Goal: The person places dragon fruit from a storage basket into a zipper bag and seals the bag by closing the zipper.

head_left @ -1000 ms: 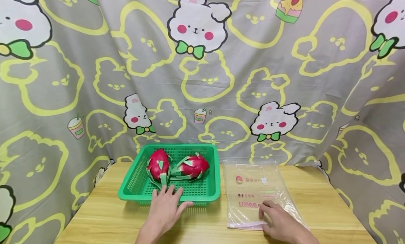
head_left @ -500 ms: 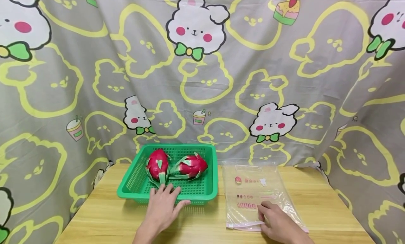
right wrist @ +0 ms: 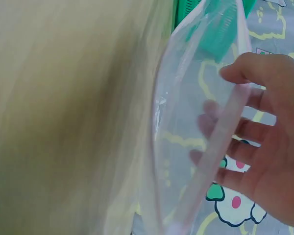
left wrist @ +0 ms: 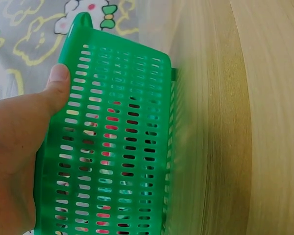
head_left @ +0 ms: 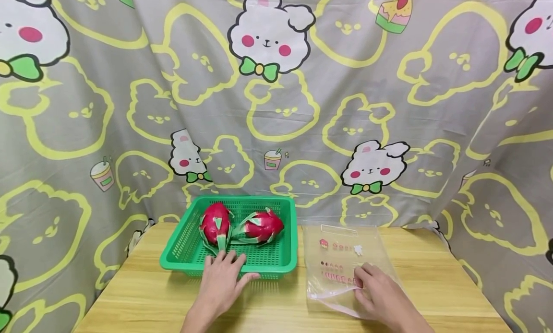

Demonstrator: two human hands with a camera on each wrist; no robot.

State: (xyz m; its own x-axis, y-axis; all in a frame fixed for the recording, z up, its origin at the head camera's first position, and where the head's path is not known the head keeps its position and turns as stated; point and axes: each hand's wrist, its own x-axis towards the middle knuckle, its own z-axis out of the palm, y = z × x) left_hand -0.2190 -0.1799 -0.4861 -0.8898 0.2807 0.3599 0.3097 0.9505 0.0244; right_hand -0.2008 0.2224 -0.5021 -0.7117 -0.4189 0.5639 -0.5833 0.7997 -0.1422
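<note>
Dragon fruit [head_left: 215, 223] lies in a green perforated basket [head_left: 276, 267], with a second dragon fruit [head_left: 265, 227] to its right. The left hand [head_left: 222, 280] rests over the near rim, fingers spread. Just right of the basket, on the wooden table [head_left: 436, 275], the right hand [head_left: 380, 292] pinches the pink-edged mouth of a clear printed zip bag [head_left: 339, 268], which gapes.

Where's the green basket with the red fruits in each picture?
Head: the green basket is low down, left of centre.
Left wrist: the green basket looks big, left of centre, cut off at the bottom.
Right wrist: just a bit of green basket at the top, partly behind the clear bag.
Shared landmark: the grey cartoon cloth shows in all three.
</note>
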